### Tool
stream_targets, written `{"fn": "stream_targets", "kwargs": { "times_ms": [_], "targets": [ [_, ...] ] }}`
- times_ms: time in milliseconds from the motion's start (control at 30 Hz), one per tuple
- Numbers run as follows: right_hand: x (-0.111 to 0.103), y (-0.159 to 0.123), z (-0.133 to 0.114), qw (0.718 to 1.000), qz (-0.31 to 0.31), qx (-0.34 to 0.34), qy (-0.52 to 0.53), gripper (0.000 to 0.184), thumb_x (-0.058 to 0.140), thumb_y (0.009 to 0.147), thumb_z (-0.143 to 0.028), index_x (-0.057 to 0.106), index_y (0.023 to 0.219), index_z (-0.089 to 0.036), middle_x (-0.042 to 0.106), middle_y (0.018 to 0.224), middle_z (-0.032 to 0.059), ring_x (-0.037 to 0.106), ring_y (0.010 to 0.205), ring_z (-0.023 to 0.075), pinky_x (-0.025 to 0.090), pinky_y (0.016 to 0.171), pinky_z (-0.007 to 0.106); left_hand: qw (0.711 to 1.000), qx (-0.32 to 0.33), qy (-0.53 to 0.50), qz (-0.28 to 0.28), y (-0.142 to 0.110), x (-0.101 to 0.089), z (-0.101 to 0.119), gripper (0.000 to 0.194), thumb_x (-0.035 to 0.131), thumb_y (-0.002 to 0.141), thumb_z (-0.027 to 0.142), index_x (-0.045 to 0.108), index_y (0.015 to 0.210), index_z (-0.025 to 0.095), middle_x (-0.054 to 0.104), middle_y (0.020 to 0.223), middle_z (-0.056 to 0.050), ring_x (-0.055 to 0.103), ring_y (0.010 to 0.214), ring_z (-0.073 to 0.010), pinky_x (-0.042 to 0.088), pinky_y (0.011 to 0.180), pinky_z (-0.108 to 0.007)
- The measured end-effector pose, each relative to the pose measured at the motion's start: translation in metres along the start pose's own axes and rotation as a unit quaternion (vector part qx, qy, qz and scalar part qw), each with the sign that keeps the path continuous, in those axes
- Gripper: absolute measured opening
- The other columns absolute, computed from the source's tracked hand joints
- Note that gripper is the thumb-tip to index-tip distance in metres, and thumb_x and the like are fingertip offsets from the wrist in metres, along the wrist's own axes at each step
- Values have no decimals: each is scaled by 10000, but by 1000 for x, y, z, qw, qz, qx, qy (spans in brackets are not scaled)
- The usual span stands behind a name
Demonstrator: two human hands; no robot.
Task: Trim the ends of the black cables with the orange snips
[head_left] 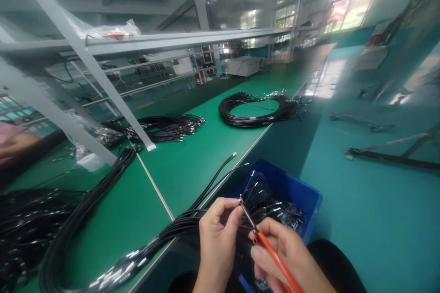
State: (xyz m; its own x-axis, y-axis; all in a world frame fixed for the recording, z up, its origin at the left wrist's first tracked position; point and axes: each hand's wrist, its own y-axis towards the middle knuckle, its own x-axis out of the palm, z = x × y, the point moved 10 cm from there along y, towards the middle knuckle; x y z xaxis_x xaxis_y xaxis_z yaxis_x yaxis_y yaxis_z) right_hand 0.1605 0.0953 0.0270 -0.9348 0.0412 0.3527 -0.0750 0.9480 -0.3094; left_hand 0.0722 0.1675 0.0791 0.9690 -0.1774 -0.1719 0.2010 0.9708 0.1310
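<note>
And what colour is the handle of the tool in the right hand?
The tool handle in the right hand is orange, clearest in the head view.

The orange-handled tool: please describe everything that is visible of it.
The orange-handled tool has a slim, shiny, metallic-looking front and orange grips, partly hidden by the right hand holding it. It slants, its front ending at the left hand, where the tip is too small to make out. The blue bin shows behind.

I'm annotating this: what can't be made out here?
In the head view:
Small piece at the orange tool: too small, partly covered by the left hand.
Tool's handle end: cut off by the bottom edge.
Contents of blue bin: blurred, partly behind the right hand.
</note>
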Motion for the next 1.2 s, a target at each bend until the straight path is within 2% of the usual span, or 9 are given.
{"fn": "stream_targets", "kwargs": {
  "times_ms": [400,567,667,733,800,900,967,1100,1200],
  "targets": [
    [0,7,-5,1000,-11,7,3,413,681,694,-490,469,833,-165,626,549,-20,395,253,9,264,278,120,998,35,45,-5,-3,4,5,55,606,768,203,654,752,182,645,695,-8,611,638,-160,479,601,-246],
    [-6,7,1,1000,8,27,-15,333,644,733,-439,460,825,-178,621,525,-28,394,247,22,237,283,135,996,44,74,-13,-3,10,4,86,580,790,208,650,746,185,638,688,-8,607,630,-162,471,595,-250],
    [-11,4,6,999,16,25,-39,242,644,729,-340,465,783,-187,597,508,-45,406,295,32,281,338,156,993,61,102,-4,-2,11,6,84,576,791,195,650,751,189,635,693,-5,606,639,-162,463,593,-246],
    [-17,2,5,998,41,-3,-52,214,676,670,-228,480,746,-189,550,500,-73,427,373,43,320,407,172,989,80,126,2,-1,11,11,77,582,785,183,650,749,194,633,697,0,605,652,-160,456,601,-242],
    [-30,-2,-3,992,101,-55,-53,237,685,622,-164,503,770,-196,534,536,-78,473,469,72,363,477,194,984,98,151,0,0,13,16,73,586,784,179,644,741,194,627,692,3,603,653,-156,450,606,-239],
    [-50,-10,-23,964,217,-145,-43,321,695,628,-193,503,885,-219,600,673,-41,566,636,135,444,619,256,977,114,178,-16,-2,18,21,74,583,788,179,622,726,187,610,682,5,592,635,-147,440,592,-234],
    [-55,-12,-35,949,256,-183,-15,377,722,629,-236,493,929,-227,623,745,-20,590,737,165,460,702,285,973,119,194,-28,-4,22,23,81,576,793,179,607,719,185,595,672,7,581,617,-142,429,574,-230],
    [-52,-2,-43,949,249,-178,72,395,746,641,-259,504,953,-229,617,738,-31,552,634,122,445,584,222,960,137,238,-49,-11,29,26,114,540,821,185,596,722,186,572,670,-1,557,595,-138,405,552,-231],
    [-50,5,-43,951,245,-171,83,345,735,654,-229,516,922,-228,582,662,-61,492,528,88,396,473,178,942,165,290,-44,-16,32,30,147,499,844,194,603,740,188,567,687,-21,548,611,-155,394,556,-244]
  ]
}}
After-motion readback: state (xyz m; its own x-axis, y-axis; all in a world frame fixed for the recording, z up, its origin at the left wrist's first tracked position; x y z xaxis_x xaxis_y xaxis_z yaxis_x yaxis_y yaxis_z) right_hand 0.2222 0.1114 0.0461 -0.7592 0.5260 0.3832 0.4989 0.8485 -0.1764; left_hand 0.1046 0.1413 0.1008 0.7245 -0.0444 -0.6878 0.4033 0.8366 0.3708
